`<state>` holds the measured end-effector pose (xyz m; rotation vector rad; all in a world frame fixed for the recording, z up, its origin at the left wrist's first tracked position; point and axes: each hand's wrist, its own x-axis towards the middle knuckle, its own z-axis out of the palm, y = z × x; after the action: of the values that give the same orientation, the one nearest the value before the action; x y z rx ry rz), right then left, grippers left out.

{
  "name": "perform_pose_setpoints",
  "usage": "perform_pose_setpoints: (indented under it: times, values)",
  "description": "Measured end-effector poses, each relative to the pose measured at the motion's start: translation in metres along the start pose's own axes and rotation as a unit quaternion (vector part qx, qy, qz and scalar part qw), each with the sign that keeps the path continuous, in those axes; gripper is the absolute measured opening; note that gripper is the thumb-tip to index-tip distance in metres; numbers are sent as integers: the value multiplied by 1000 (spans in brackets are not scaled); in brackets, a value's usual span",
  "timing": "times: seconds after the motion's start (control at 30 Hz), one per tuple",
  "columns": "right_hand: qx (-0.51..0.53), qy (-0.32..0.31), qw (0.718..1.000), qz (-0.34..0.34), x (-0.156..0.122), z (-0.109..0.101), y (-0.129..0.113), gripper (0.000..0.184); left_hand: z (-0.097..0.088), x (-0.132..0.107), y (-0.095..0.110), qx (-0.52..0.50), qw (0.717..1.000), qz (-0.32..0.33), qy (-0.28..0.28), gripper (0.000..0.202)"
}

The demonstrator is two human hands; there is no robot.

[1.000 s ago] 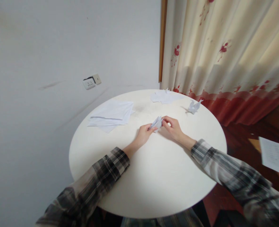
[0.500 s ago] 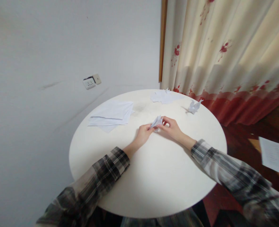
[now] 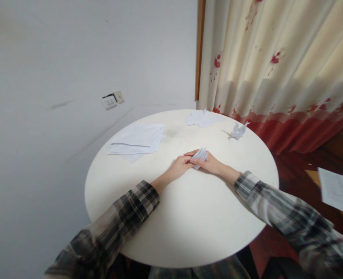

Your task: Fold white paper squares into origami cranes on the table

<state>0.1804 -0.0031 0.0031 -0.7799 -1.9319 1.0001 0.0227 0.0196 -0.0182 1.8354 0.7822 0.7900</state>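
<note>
A small piece of folded white paper (image 3: 200, 154) is held between both hands above the middle of the round white table (image 3: 171, 217). My left hand (image 3: 181, 166) is closed on its left end, fingers pinched together. From the other side my right hand (image 3: 210, 162) grips the paper, its thumb on the near face and its fingers behind, reaching toward the left fingertips. Several layers of the fold stick up between the hands. The paper's lower part is partly covered by fingers.
A stack of white paper sheets (image 3: 136, 136) lies at the table's left. More paper (image 3: 199, 118) rests at the far edge. A folded paper crane (image 3: 239, 131) stands at the right. Beyond are a wall socket (image 3: 109, 102), a curtain (image 3: 276, 77) and written sheets (image 3: 338, 190) at lower right.
Both hands have shifted slightly right and closer together with the folded paper. My right hand has gone from a fingertip hold to wrapping round it, and the paper has turned.
</note>
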Motion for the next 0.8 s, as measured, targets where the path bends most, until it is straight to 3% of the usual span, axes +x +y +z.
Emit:
perform_pose_setpoints:
  times: [0.13, 0.53, 0.67, 0.8]
  values:
    - [21, -12, 1000, -11, 1, 0, 2, 43, 1, 2, 4, -10, 999, 30, 18, 18]
    - [37, 9, 999, 24, -1, 2, 1, 48, 1, 1, -3, -43, 999, -25, 15, 33]
    - [47, 30, 998, 36, -2, 3, 3, 47, 2, 0, 0, -64, 996, -61, -8, 40]
    - [95, 40, 993, 51, -3, 3, 0, 50, 2, -2, 8, -103, 993, -54, -22, 48]
